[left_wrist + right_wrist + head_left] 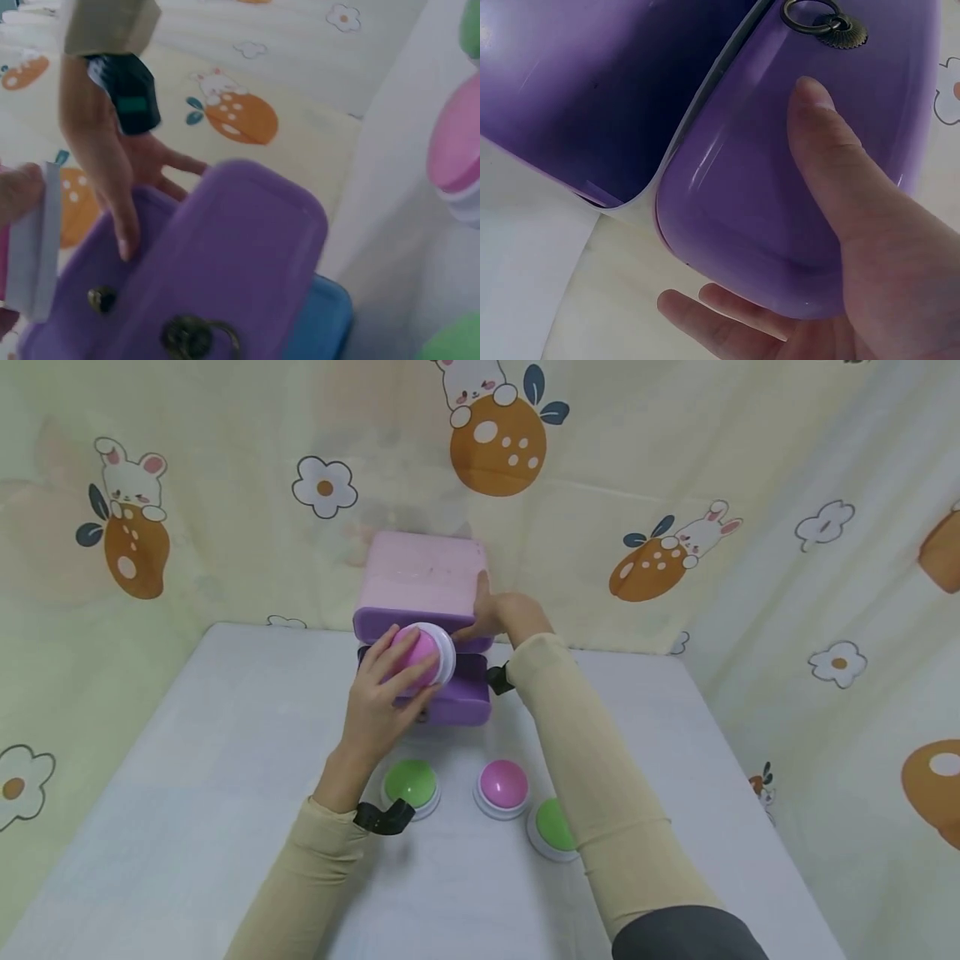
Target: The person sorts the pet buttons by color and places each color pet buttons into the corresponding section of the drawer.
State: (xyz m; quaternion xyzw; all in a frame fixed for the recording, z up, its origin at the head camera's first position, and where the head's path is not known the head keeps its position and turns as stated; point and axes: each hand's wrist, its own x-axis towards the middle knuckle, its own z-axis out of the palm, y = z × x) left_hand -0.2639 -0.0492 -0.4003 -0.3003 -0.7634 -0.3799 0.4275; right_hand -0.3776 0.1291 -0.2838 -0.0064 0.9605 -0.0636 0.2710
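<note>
My left hand [372,706] grips a pink dome push button [420,656] with a white base, tilted above an open purple drawer [465,712]. The drawer belongs to a small drawer box with a pink top [422,568]. My right hand [512,614] holds the box at its right front corner. In the right wrist view the thumb [821,135] lies on the purple upper front [742,187], below a brass ring pull [844,31], and the other fingers are along the side. Much of the drawer's inside is hidden by the left hand and button.
Nearer on the white table [225,735] stand a green dome button [411,782], another pink one [504,783], and a second green one [553,824] partly behind the right sleeve. A patterned cloth [247,543] hangs behind the box. A blue part [322,322] shows below the drawer.
</note>
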